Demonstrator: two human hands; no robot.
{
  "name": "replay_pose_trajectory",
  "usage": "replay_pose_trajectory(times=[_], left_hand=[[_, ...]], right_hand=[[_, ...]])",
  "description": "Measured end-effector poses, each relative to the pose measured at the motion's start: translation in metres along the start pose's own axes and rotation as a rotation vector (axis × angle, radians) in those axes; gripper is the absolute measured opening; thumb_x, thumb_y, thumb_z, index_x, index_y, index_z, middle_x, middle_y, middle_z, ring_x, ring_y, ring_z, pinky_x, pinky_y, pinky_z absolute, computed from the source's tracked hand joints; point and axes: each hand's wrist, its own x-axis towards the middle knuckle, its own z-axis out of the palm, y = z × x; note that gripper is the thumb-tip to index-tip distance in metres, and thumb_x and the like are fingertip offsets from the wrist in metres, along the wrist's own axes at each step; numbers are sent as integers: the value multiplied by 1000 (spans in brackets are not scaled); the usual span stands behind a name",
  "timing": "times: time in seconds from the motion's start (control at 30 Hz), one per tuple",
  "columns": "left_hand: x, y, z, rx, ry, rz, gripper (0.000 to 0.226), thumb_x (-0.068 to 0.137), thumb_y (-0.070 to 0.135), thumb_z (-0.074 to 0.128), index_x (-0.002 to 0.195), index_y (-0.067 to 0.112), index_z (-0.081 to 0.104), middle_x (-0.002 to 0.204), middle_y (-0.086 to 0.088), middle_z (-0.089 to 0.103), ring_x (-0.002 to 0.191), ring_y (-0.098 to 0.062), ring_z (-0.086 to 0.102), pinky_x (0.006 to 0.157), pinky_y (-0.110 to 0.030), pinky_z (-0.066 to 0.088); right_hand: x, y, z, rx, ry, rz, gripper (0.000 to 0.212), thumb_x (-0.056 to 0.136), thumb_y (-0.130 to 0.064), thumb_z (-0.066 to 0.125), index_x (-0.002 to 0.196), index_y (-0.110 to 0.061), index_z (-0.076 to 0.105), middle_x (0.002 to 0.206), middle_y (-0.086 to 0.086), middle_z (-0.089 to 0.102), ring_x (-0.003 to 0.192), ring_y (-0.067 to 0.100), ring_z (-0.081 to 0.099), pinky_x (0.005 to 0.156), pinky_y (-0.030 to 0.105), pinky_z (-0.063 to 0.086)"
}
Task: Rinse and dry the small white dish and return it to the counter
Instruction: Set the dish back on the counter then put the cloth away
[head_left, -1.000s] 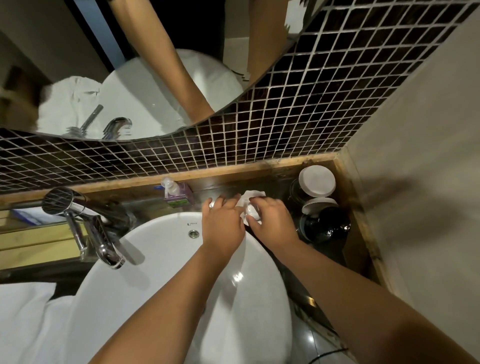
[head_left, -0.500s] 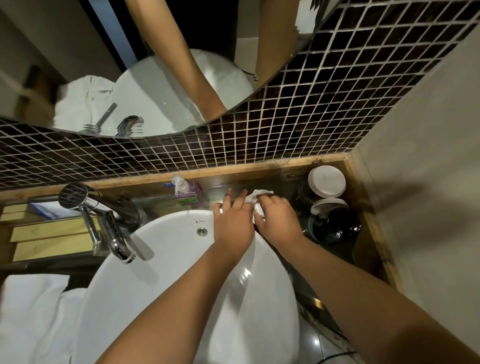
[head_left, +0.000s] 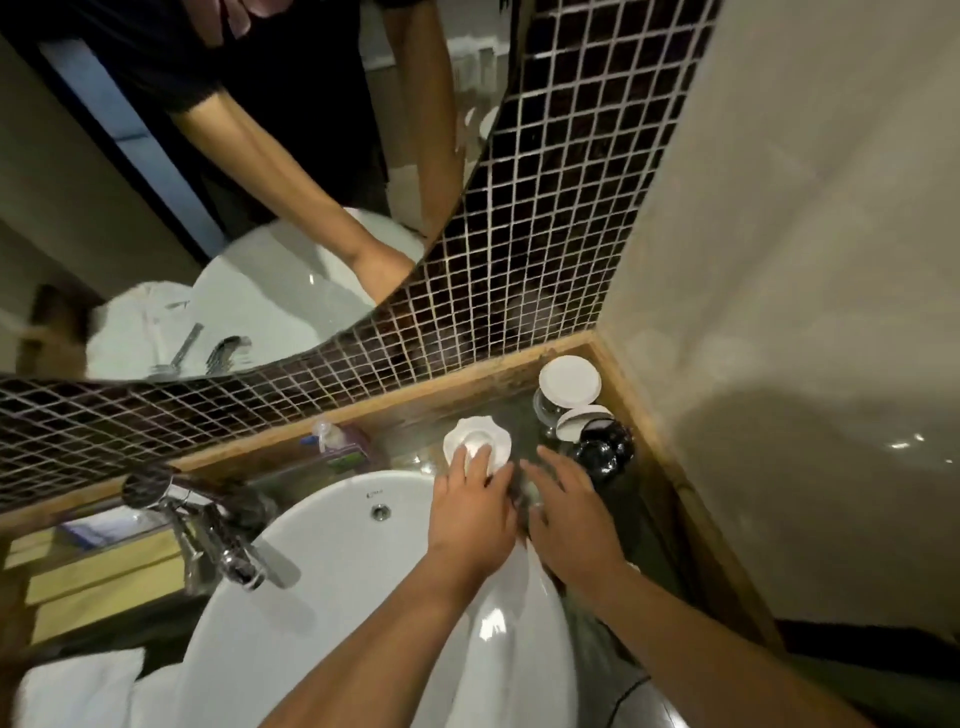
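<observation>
The small white dish (head_left: 475, 437) with a scalloped rim rests on the dark counter (head_left: 410, 434) behind the white basin (head_left: 332, 561), near the tiled wall. My left hand (head_left: 470, 514) reaches over the basin's rim and its fingertips lie on the dish's near side. My right hand (head_left: 569, 512) hovers just right of the dish, fingers spread, holding nothing. The near part of the dish is hidden under my left fingers.
A chrome tap (head_left: 218, 535) stands left of the basin. A small pump bottle (head_left: 337, 441) sits behind the basin. Two white-lidded jars (head_left: 569, 382) and a dark round vessel (head_left: 602, 449) crowd the right corner. White towels (head_left: 78, 686) lie at the lower left.
Both hands were closed around the dish over the counter. Now the dish sits on the counter, my right hand has come off it and opened, and my left fingers still touch it.
</observation>
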Motion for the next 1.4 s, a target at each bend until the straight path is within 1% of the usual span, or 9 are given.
replay_pose_trajectory(times=[0.13, 0.43, 0.6, 0.83, 0.9, 1.03, 1.17, 1.3, 1.4], left_hand=[[-13, 32, 9, 64, -46, 108, 55, 93, 56, 41, 145, 39, 39, 163, -5, 23, 149, -35, 14, 117, -51, 17], [-32, 52, 20, 152, -61, 222, 61, 89, 61, 38, 147, 42, 31, 165, -7, 17, 148, -37, 15, 115, -50, 17], [-28, 51, 19, 151, -44, 198, 59, 93, 59, 36, 148, 42, 28, 165, -7, 14, 149, -37, 13, 114, -50, 18], [-22, 40, 15, 66, -47, 81, 57, 93, 47, 41, 148, 42, 26, 166, -6, 11, 150, -35, 10, 115, -51, 17], [-21, 33, 5, 17, -18, 16, 60, 91, 43, 40, 149, 42, 26, 166, -5, 10, 150, -33, 9, 116, -50, 15], [-8, 10, -28, -19, 51, -63, 63, 87, 42, 35, 149, 41, 25, 165, -6, 15, 149, -33, 13, 116, -54, 18], [0, -17, -45, -87, 121, -214, 61, 92, 43, 36, 152, 39, 22, 165, -3, 16, 148, -29, 17, 116, -53, 20], [-1, -37, -33, -151, 111, -291, 59, 97, 43, 32, 153, 35, 20, 164, 2, 20, 151, -26, 8, 119, -50, 13], [0, -47, -20, -206, 103, -311, 56, 97, 38, 38, 153, 33, 27, 161, 8, 28, 151, -21, 6, 119, -46, 10]], right_hand=[[-49, 37, -8, -15, 36, 190, 54, 99, -20, 61, 150, -26, 46, 159, -2, 41, 148, 18, 31, 119, 33, 27], [-119, 92, 16, -89, -100, 378, 58, 99, -24, 58, 154, -24, 39, 157, 5, 39, 141, 28, 33, 116, 36, 33], [-110, 89, 23, -122, -117, 271, 52, 100, -31, 59, 150, -21, 46, 155, 4, 44, 143, 28, 35, 118, 35, 29], [-73, 70, 11, -226, -181, 100, 63, 89, -14, 67, 147, -24, 44, 151, 1, 46, 139, 23, 37, 115, 34, 31], [-47, 45, -4, -233, -165, -26, 61, 92, -10, 65, 149, -19, 44, 153, 4, 46, 140, 25, 38, 116, 35, 33], [21, -11, -31, -176, 3, -351, 39, 89, -8, 69, 128, -7, 66, 126, 10, 67, 115, 30, 61, 103, 41, 49], [67, -47, -35, -98, -54, -239, 44, 102, -22, 50, 146, -18, 50, 147, 2, 51, 134, 22, 42, 113, 30, 28], [87, -53, -11, -191, -190, -232, 56, 96, -18, 61, 149, -11, 44, 149, 7, 50, 136, 26, 42, 114, 34, 26], [90, -46, 15, -139, -203, -141, 64, 93, -18, 67, 150, -21, 39, 145, -1, 54, 131, 20, 45, 110, 29, 33]])
